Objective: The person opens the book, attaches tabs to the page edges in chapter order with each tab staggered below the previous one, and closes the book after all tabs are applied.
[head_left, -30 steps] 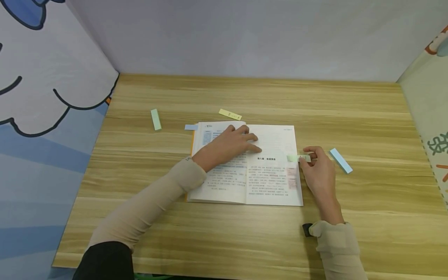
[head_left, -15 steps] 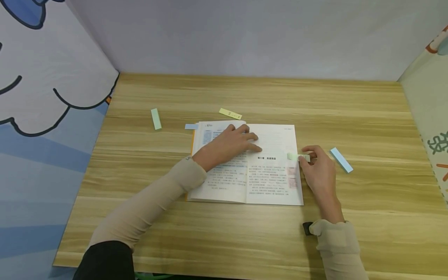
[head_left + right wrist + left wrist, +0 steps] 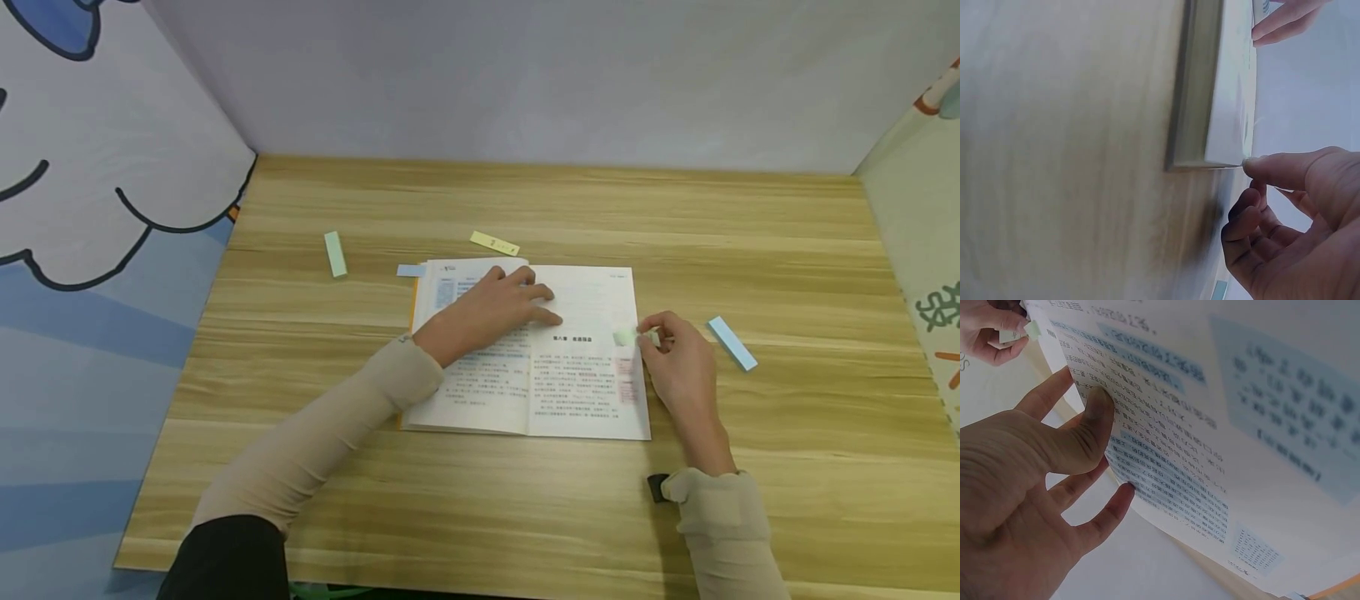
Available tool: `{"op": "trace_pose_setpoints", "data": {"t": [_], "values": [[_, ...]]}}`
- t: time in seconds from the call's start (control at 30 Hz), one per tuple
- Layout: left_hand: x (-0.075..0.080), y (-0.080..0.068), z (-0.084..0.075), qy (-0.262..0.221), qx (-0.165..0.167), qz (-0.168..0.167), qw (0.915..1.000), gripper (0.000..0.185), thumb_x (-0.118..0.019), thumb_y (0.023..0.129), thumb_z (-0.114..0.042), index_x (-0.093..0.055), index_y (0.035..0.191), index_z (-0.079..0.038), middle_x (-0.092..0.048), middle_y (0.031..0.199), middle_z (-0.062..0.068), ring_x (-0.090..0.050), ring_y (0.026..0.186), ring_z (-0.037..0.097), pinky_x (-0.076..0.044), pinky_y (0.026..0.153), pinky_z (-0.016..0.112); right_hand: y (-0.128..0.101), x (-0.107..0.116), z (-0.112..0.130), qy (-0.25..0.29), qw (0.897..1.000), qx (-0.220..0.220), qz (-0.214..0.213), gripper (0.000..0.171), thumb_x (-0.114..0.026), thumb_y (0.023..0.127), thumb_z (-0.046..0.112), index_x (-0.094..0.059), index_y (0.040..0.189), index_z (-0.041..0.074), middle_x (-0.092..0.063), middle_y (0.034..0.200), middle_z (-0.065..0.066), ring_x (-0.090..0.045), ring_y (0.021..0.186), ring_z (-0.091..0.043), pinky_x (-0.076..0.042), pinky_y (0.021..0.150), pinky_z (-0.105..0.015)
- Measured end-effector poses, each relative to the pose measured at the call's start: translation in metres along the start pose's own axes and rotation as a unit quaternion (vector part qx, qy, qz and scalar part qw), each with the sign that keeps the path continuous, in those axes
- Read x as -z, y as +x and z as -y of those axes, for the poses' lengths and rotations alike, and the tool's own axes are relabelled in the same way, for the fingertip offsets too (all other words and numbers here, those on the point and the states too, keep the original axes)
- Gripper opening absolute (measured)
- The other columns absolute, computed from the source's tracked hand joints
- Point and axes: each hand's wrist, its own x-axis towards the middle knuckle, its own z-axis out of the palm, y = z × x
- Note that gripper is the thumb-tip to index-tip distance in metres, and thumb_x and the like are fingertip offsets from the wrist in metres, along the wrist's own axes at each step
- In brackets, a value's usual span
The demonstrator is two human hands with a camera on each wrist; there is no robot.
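a wood-grained table [image 3: 555, 508] carries an open book [image 3: 562, 367], with a green strip [image 3: 335, 254] left, a yellow strip [image 3: 494, 243] beyond and a blue strip [image 3: 732, 343] right.

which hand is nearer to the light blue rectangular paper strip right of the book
Right. The right hand is just left of the light blue rectangular paper strip, apart from it; the left hand is farther away, over the open white-paged book.
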Motion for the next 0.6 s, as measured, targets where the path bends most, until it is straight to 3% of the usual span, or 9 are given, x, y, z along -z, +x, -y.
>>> {"op": "trace_pose_setpoints", "data": {"t": [0.43, 0.6], "values": [[0.0006, -0.0007, -0.0014, 0.005, -0.001, 0.001, 1.0, 0.047, -0.056, 0.108, -0.016, -0.059, 0.145, -0.044, -0.052, 0.158, -0.008, -0.044, 0.141, 0.022, -0.044, 0.099, 0.043, -0.001, 0.0032, 0.0017, -0.008, 1.0, -0.008, 0.0, 0.016, -0.061, 0.1, 0.011, -0.074, 0.11, 0.008, -0.062, 0.101, -0.015, -0.053, 0.079, -0.026, -0.037, 0.062, -0.031], [0.001, -0.0014, -0.0019, 0.01, -0.003, 0.001, 0.9999, 0.047, -0.056, 0.108, -0.016, -0.059, 0.146, -0.044, -0.052, 0.158, -0.008, -0.044, 0.142, 0.022, -0.044, 0.099, 0.044, -0.0008, 0.0034, 0.0012, -0.01, 1.0, -0.005, 0.008, 0.018, -0.059, 0.1, 0.009, -0.075, 0.106, 0.008, -0.064, 0.109, -0.018, -0.05, 0.079, -0.026, -0.037, 0.064, -0.032]]}}
